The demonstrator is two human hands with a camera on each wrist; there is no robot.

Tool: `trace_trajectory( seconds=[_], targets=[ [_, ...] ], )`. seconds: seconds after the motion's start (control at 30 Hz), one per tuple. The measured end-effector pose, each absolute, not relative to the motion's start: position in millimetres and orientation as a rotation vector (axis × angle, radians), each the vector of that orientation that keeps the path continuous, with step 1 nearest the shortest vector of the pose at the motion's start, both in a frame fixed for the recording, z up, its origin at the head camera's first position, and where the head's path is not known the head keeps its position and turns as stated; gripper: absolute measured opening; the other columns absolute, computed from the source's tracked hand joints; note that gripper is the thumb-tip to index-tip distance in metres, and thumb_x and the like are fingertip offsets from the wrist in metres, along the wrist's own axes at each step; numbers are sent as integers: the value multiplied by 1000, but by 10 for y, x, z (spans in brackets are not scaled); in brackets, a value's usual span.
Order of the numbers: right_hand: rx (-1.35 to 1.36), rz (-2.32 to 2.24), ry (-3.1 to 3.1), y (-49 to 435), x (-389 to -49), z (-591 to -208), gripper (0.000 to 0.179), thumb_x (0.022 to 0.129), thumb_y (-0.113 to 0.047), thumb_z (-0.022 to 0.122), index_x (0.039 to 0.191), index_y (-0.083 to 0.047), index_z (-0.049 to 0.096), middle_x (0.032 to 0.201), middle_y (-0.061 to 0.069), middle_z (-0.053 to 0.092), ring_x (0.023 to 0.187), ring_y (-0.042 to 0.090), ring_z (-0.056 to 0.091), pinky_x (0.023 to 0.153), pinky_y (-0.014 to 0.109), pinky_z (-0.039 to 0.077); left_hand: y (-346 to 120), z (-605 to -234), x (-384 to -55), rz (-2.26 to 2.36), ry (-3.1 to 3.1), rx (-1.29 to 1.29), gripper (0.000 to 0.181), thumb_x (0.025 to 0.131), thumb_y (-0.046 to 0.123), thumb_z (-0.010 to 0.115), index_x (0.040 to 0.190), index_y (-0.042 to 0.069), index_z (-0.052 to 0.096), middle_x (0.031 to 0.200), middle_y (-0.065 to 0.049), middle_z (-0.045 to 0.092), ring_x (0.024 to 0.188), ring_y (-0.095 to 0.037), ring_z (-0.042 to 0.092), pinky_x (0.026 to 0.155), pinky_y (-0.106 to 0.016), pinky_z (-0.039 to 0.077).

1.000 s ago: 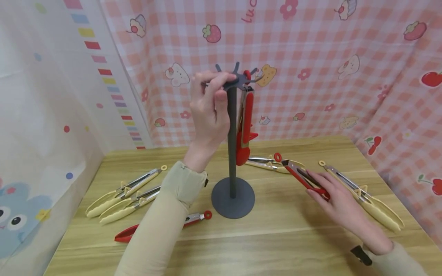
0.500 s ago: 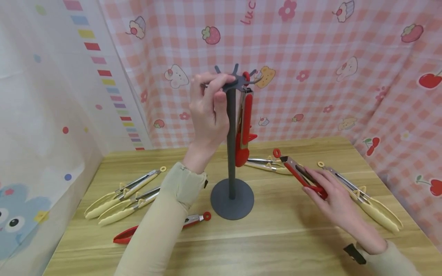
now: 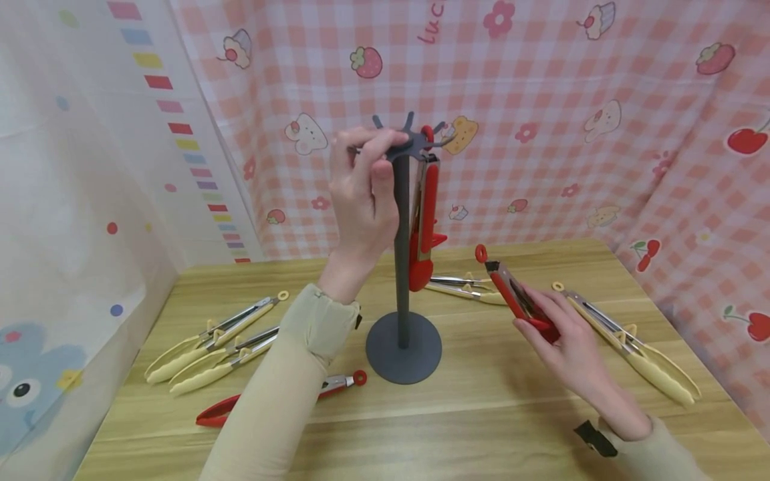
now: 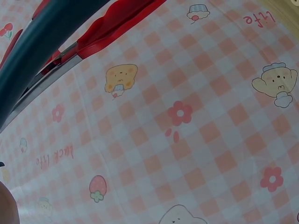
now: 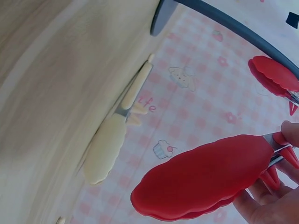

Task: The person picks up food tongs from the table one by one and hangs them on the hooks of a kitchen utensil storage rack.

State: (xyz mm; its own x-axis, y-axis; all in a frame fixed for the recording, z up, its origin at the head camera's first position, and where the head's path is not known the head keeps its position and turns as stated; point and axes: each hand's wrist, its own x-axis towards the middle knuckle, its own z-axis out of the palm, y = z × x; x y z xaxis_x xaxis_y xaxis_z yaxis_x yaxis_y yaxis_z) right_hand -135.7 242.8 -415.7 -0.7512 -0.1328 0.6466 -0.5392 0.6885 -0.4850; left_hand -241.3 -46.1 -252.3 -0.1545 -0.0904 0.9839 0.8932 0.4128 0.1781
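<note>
- Red tongs (image 3: 519,299) are in the right hand (image 3: 568,344), right of centre in head view, lifted over the table (image 3: 469,427); their red ring (image 3: 480,254) points to upper left.
- Look: red grips on silver metal; in right wrist view the tongs' head (image 5: 201,179) is red w/ wavy edges, & its two halves lie nearly together.
- Right fingers: bent around the tongs, thumb on one side, i.e. narrow grip.
- Left hand (image 3: 363,190), upper centre: fingers bent at top of the dark stand (image 3: 403,254), holding it.
- Hanging tongs (image 3: 428,207), also red, hang by their ring on a prong at right side of the stand, just beside its pole; held pair is apart from them.
- Edges: table's back edge runs along the checked cloth (image 3: 517,87); its right edge slants down to right border of frame.
- Room: wood surface shows btw. the stand base (image 3: 403,367) & right hand, also along bottom centre.
- Nearby: cream tongs (image 3: 637,351) lie at right; rear cream tongs (image 3: 463,292) are partly hidden behind held pair; two more cream pairs (image 3: 207,346) lie at left; lower red tongs (image 3: 219,410), lower left, are partly hidden by left sleeve (image 3: 273,401).
</note>
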Motion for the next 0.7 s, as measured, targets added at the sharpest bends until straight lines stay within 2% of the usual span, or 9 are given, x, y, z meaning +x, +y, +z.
trace_trajectory(
  seconds=[0.17, 0.4, 0.53, 0.6, 0.7],
  targets=[
    [508, 973, -2290, 2379, -1359, -4132, 67, 80, 12, 82, 142, -8, 66, 116, 13, 68, 85, -8, 51, 63, 6, 46, -460, -2526, -2423, -1021, -1461, -761, 62, 112, 52, 33, 115, 1, 69, 107, -19, 59, 100, -31, 58, 81, -34, 52],
    [513, 972, -2245, 2329, -1372, -4094, 68, 79, 12, 82, 142, -6, 65, 117, 16, 70, 95, -10, 53, 73, 6, 43, -466, -2527, -2429, -1027, -1455, -752, 62, 112, 52, 33, 114, 1, 69, 106, -20, 59, 100, -32, 58, 81, -34, 51],
    [496, 990, -2240, 2288, -1362, -4063, 70, 79, 13, 81, 144, -9, 64, 114, 15, 69, 96, -12, 55, 73, 8, 42, -471, -2521, -2422, -1028, -1465, -760, 62, 112, 52, 34, 115, 1, 69, 107, -19, 60, 101, -31, 59, 81, -34, 52],
    [483, 1013, -2239, 2264, -1353, -4043, 71, 80, 13, 81, 145, -10, 63, 112, 14, 69, 97, -15, 55, 72, 6, 43, -474, -2521, -2416, -1030, -1474, -765, 63, 111, 53, 34, 115, 0, 69, 108, -19, 60, 102, -31, 59, 82, -33, 53],
    [474, 1049, -2225, 2214, -1351, -4016, 71, 80, 15, 80, 145, -8, 63, 110, 15, 68, 99, -19, 56, 78, 1, 46, -480, -2520, -2415, -1031, -1480, -763, 65, 111, 54, 33, 116, 0, 69, 110, -19, 60, 103, -30, 59, 82, -33, 54]
  ],
)
